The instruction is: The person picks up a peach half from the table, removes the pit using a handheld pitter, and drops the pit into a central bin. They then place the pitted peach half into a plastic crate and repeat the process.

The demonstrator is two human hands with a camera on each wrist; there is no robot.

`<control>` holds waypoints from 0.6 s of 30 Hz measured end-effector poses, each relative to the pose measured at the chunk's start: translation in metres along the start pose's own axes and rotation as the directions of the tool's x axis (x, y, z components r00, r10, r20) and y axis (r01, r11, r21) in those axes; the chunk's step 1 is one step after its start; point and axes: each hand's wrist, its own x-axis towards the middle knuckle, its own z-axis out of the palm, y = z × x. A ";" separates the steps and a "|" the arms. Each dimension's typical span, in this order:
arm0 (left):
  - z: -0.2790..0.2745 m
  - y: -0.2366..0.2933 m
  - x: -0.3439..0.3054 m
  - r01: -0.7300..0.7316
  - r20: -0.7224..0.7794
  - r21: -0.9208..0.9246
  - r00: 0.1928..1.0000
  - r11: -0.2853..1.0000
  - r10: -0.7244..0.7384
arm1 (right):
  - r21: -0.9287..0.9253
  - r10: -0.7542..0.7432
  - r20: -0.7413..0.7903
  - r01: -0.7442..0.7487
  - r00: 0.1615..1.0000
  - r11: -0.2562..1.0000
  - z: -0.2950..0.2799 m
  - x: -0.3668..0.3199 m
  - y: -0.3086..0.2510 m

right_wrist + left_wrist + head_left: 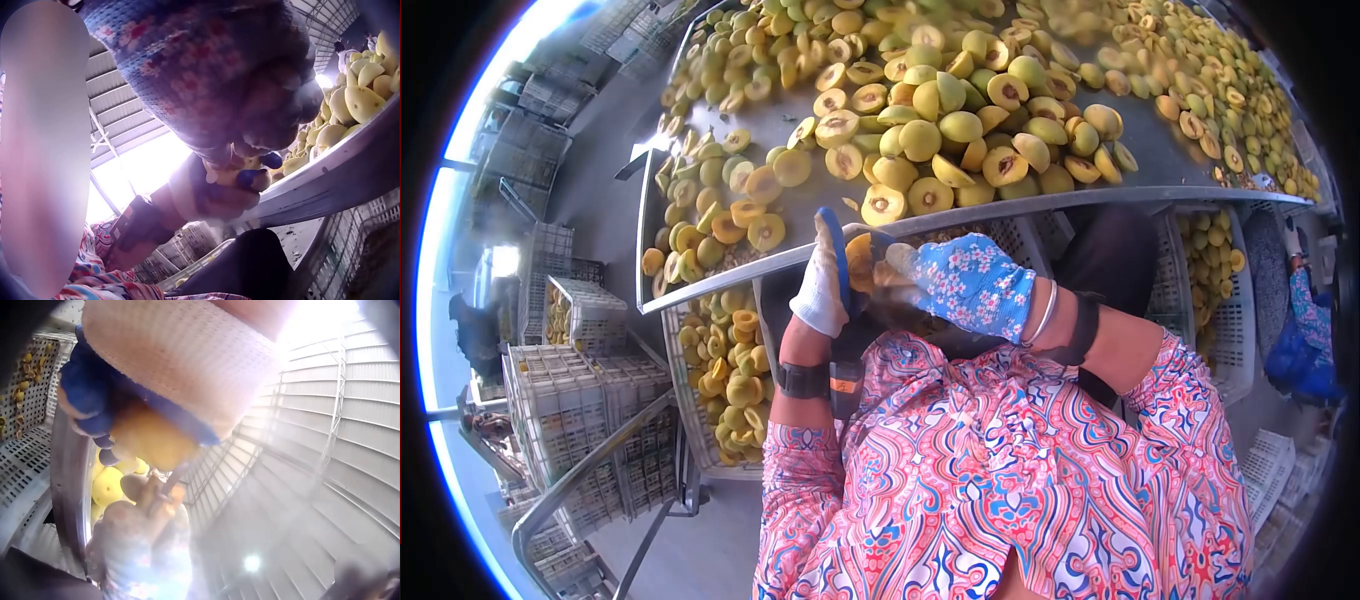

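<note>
The left hand (822,280), in a white glove with a blue palm, holds a yellow fruit piece (860,262) in front of the chest. In the left wrist view this fruit (153,439) rests against the blue palm. Close beside it is the right hand (975,288), in a blue floral glove, its fingers curled. A thin metal tool (167,487) shows between the right hand's fingers (147,515), near the fruit; its full shape is hidden. In the right wrist view the right hand (212,81) covers much of the fruit (232,175).
A metal-edged table (1040,203) bears heaps of halved yellow-green fruit (940,130) just beyond the hands. Crates of fruit (735,380) stand below its edge on both sides. Stacked crates (580,420) and a metal rail (590,475) are at the left. Another person (1305,310) is at the far right.
</note>
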 end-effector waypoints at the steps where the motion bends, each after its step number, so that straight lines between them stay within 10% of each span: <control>1: 0.001 0.000 -0.001 -0.016 0.022 0.038 1.000 0.999 0.015 | -0.026 -0.025 -0.015 0.025 1.000 0.999 0.000 0.001 0.005; 18: 0.047 0.025 -0.027 0.224 -0.202 -0.098 0.950 0.970 -0.240 | -0.175 0.043 -0.097 -0.059 0.994 0.983 0.003 0.002 0.024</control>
